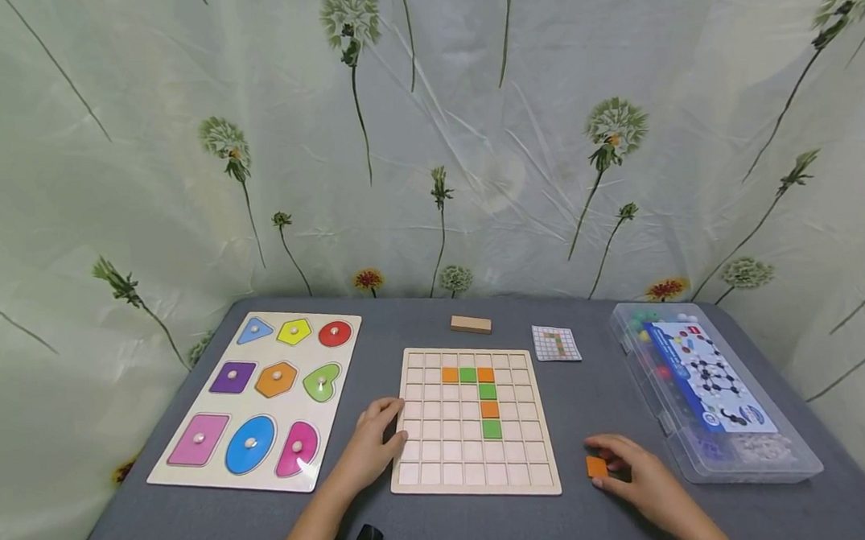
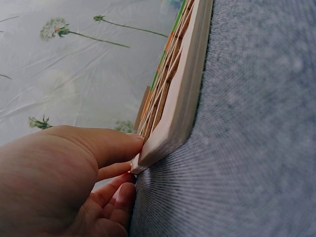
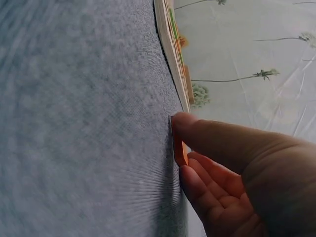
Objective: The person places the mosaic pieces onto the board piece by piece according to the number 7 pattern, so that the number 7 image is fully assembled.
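Observation:
A square wooden grid board (image 1: 476,485) lies mid-table. Orange and green square tiles sit in it, a row of three with a column running down from the row's right end. My left hand (image 1: 372,443) holds the board's left edge, and the left wrist view shows the thumb (image 2: 116,145) on its rim. To the right of the board my right hand (image 1: 640,478) pinches an orange square tile (image 1: 596,467) between thumb and fingers. In the right wrist view this tile (image 3: 178,144) stands tilted, close over the cloth.
A shape puzzle board (image 1: 304,420) with knobbed pieces lies at the left. Behind the grid board are a small wooden block (image 1: 471,325) and a pattern card (image 1: 556,343). A clear plastic case (image 1: 745,462) with a blue printed sheet (image 1: 708,375) stands at the right.

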The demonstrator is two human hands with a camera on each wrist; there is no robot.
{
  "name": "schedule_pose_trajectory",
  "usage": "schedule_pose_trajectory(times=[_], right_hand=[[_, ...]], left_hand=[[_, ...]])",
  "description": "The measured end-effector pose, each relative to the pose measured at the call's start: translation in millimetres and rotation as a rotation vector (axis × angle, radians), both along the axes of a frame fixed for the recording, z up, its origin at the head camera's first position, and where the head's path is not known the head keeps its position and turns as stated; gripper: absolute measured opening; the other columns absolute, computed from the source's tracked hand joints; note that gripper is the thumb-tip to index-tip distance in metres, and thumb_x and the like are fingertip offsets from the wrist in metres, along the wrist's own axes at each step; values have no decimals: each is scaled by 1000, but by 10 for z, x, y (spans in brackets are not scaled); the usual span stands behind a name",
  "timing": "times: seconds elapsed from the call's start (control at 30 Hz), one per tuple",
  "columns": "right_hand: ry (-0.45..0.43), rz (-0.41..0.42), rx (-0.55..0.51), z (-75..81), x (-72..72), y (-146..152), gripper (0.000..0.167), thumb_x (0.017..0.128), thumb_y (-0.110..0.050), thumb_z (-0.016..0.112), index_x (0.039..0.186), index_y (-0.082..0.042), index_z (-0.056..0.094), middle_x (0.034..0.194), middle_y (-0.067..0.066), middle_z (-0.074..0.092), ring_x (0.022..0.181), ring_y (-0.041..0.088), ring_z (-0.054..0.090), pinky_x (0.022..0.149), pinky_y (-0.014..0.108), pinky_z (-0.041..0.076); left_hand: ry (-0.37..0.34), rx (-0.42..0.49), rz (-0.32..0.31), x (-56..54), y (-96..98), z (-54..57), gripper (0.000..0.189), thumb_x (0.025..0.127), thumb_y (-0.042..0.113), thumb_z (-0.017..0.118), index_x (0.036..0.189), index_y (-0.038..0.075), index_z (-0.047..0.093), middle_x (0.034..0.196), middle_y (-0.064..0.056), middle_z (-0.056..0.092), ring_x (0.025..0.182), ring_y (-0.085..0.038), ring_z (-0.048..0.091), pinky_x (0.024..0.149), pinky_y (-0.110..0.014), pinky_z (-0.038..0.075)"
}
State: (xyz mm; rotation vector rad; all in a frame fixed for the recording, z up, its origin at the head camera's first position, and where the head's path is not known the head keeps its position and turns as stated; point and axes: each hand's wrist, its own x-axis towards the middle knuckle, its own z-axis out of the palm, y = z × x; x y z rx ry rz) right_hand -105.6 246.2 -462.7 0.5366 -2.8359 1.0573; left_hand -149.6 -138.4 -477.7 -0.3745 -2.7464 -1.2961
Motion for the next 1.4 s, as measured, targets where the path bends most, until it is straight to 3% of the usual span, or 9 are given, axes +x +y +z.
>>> schedule_pose_trajectory(times=[0.17,0.27,0.5,0.77,0.93,1.1,1.4], right_hand=[[83,13,-26,-22,11,-11,31,65,-3,76,93,-1,63,99,11,55,75,3,51,60,23,47],[65,5,-8,-6,10,-24,23,67,-3,75,87,-5,63,96,7,55,73,2,50,59,22,46],[36,-56,32,136,-22,-177,24,71,-14,74,92,-15,64,88,-8,56,72,3,50,60,24,43],[77,36,-20,274,-175,-555,26,73,-13,73,98,-14,64,92,-9,56,71,8,49,60,25,42],[30,112,-71,200,-257,-804,25,75,-16,71,99,-13,65,95,-7,57,75,9,51,62,25,44],[54,185,-60,72,-310,-953,24,76,-20,71,98,-10,66,92,-7,58,78,7,51,66,25,44],[69,210,-34,-29,-346,-1038,21,73,-15,73,92,-12,65,91,-8,56,78,5,47,67,24,41]], left_hand=[[-1,1,-1,4,1,-6,46,81,5,61,124,-5,50,123,-18,44,112,-34,37,89,-50,33],[-3,-3,0,4,-1,-7,46,81,5,61,124,-5,50,123,-18,44,112,-34,37,89,-51,33],[-9,-7,1,-5,1,-13,46,81,6,61,125,-4,49,123,-18,44,113,-33,36,90,-50,33],[-16,-13,5,-10,6,-37,46,81,5,61,125,-4,50,123,-18,44,113,-33,37,90,-51,33],[-21,-19,0,-3,2,-42,46,81,4,61,125,-4,50,123,-18,44,112,-33,37,89,-51,33],[-21,-17,0,-4,7,-36,46,81,5,61,125,-4,49,123,-18,44,113,-33,37,90,-51,33],[-14,-2,6,-7,6,-5,46,81,5,61,125,-4,49,123,-17,44,113,-33,36,90,-51,33]])
